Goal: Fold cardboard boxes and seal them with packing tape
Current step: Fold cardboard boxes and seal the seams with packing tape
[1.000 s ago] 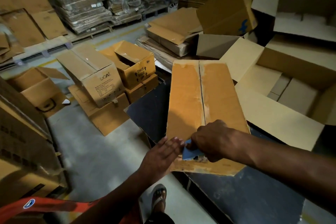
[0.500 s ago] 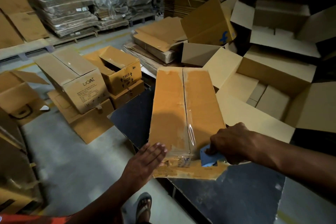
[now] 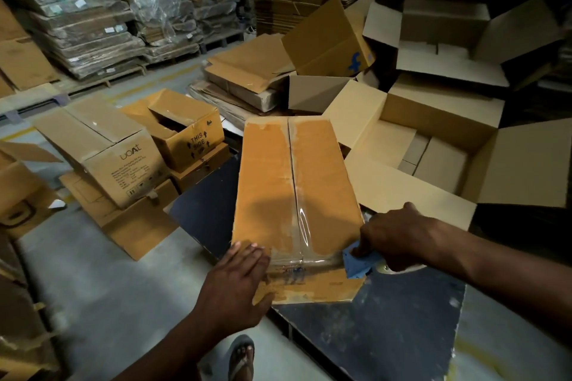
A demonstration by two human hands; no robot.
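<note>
Left hand (image 3: 240, 280) flat on box (image 3: 294, 182); right hand's (image 3: 394, 237) grip pinches half-hidden blue dispenser (image 3: 356, 263).

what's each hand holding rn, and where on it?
Right hand grips the blue tape dispenser at its top, beside the box's near right corner. Left hand holds nothing; it lies flat on the box's near left corner.
</note>
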